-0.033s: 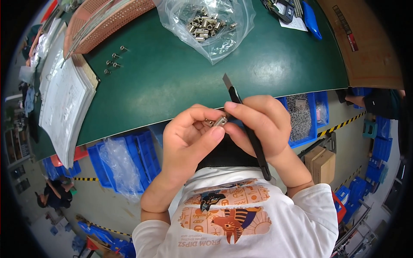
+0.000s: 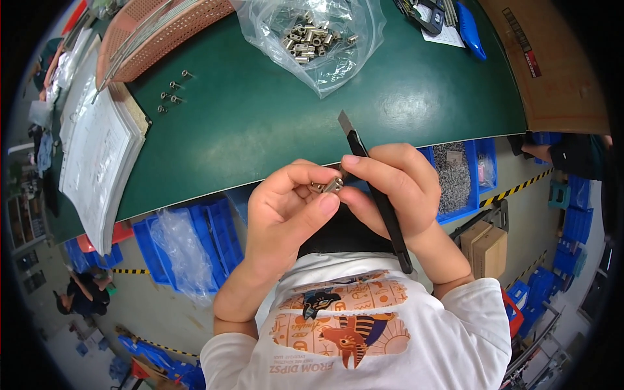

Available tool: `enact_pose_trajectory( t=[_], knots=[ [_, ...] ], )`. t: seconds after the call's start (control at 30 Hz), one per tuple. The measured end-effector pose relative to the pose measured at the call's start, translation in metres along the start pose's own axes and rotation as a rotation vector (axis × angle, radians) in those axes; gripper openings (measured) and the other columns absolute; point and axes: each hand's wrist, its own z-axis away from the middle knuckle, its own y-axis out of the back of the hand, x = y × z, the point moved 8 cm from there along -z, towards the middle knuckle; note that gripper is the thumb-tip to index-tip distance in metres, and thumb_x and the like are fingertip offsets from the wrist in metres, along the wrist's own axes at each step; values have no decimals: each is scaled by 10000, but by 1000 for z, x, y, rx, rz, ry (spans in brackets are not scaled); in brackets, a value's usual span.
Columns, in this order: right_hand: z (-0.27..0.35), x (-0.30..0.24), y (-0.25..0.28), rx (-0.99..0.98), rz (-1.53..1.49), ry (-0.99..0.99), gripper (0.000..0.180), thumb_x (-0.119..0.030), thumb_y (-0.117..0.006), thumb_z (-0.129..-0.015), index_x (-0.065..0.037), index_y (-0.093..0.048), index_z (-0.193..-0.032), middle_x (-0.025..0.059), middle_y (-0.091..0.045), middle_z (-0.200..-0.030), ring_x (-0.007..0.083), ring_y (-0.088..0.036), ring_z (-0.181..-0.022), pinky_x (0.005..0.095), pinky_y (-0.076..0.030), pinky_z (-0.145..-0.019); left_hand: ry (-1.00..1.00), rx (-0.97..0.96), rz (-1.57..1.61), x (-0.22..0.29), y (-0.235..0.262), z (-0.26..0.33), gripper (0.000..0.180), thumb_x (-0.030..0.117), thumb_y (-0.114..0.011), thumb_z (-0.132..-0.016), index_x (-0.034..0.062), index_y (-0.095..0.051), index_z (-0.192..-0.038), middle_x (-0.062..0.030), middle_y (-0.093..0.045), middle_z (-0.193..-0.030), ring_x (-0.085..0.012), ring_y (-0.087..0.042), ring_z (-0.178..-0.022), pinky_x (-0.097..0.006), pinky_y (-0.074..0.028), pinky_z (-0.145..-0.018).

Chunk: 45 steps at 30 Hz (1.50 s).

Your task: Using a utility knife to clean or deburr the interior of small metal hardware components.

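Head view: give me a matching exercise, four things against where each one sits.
Things:
1. small silver metal sleeve
2. slim black utility knife
3. clear plastic bag of metal parts
4. stack of white paper sheets

Places:
A. left edge of the green table mat
B. far side of the mat
C. pinched between both hands' fingertips
D. gripped in the right hand

Pairs: 1-C, 2-D, 3-B, 4-A

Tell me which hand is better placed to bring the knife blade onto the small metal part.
Right. The right hand already grips the black utility knife, whose blade points up past the fingers. The left hand is taken up pinching the small metal part between thumb and fingers, so it probably serves best steadying it.
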Motion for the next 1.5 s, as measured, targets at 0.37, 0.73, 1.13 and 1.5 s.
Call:
enact_pose_trajectory(
  t=[0.37, 0.73, 1.13, 1.5],
  knots=[
    [4, 6, 2, 11, -211, -167, 248, -75, -766, -580, -80, -674, -811, 31, -541, -690, 155, -523, -538, 264, -394, -447, -205, -86, -65, 11, -5, 2, 219, -77, -639, -773, -23, -579, -977, -80, -560, -983, -134, -555, -874, -234, -453, -786],
    [5, 0, 5, 51, -134, -41, 262, -64, -748, -555, -91, -685, -808, 22, -536, -678, 141, -528, -539, 245, -383, -439, -693, 56, -876, 49, -23, 17, 225, -74, -712, -671, 54, -677, -853, -71, -579, -838, -148, -574, -704, -220, -449, -571],
    [4, -6, 8, 71, -82, 72, 232, -72, -729, -579, -88, -683, -806, 24, -552, -684, 145, -547, -564, 241, -405, -456, -764, 72, -931, 49, -24, 21, 260, -71, -718, -662, 71, -685, -877, -66, -578, -840, -144, -572, -698, -217, -448, -554],
    [-1, 15, -1, -81, -408, -261, 214, -64, -719, -667, -3, -642, -857, 99, -589, -714, 195, -564, -605, 273, -442, -505, -939, 134, -1343, 53, -41, 28, 295, 0, -755, -633, 78, -672, -906, -44, -563, -777, -191, -555, -652, -276, -448, -556]
  ],
)
